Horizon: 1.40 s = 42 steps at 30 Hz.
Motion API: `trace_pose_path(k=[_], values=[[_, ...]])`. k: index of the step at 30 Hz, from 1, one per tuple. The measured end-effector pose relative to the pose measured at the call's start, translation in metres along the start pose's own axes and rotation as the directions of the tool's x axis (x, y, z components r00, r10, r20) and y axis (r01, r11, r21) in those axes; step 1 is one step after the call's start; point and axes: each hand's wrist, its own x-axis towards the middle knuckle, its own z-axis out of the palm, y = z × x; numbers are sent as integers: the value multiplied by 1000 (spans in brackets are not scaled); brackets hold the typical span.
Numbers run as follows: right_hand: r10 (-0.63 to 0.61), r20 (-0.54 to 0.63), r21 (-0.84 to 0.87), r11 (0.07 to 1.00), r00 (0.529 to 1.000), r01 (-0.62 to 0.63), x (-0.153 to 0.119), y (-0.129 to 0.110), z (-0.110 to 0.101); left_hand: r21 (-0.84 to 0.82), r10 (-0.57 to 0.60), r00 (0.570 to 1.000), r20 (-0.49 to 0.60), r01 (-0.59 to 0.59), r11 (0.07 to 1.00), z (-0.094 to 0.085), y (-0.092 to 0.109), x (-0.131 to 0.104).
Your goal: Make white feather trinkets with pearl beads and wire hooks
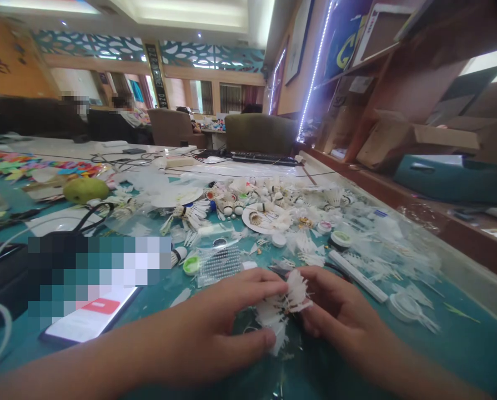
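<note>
Just beyond my hands, low passage is blocked by the sheet of pearl beads (pixel 220 264), the white strip (pixel 359 276) and the heap of shuttlecocks (pixel 269 194) behind them. On my left the lit phone (pixel 92 311) lies beside my forearm, so I would have to lift over it, while to my right the bare green tabletop (pixel 452 347) gives me open room, short of the round white lid (pixel 403 306).

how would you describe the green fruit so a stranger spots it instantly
On the teal table, find the lit phone at the left and look beyond it. The fruit lies beside the multicoloured pieces, the one big, smooth, rounded yellow-green thing there.
</note>
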Motion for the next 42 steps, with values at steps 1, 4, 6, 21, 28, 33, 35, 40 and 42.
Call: trace_pose_path(k=[1, 4, 6, 21, 28, 33, 35, 40, 42], values=[[-6, 6, -12, 1000, 1000, 6, -1, 1, 0, 5, 6, 1000, 7, -6, 1000, 0, 1, 0], [3, 47, -41, 999, 999, -1, -4, 1, -1, 23, 52, 999, 13, -52, 998, 0, 4, 1], [-1, 30, -79, 997, 1000, 3, -4, -1, -1, 18, 99, 995, 7, -99, 995, 1, 4, 2], [101, -117, 116, 989, 988, -87, 3, -10, 2, -102, 193, 981, -22, -194, 976, 4, -13, 9], [118, -73, 138, 985, 990, -107, 3, -12, 1, -106, 132, 991, -14, -132, 986, 3, -11, 7], [154, -103, 207, 970, 983, -130, 2, -9, 1, -127, 56, 998, -41, -61, 990, 1, -11, 7], [131, -112, 207, 973, 985, -105, 3, -8, 1, -169, 38, 998, -47, -46, 985, 1, -11, 8], [83, -91, 223, 973, 992, -61, 4, -9, 1, -341, -29, 999, -36, 15, 940, 3, -10, 9], [70, -84, 231, 972, 994, -49, 4, -9, 1, -384, -66, 998, -18, 54, 922, 4, -11, 8]])
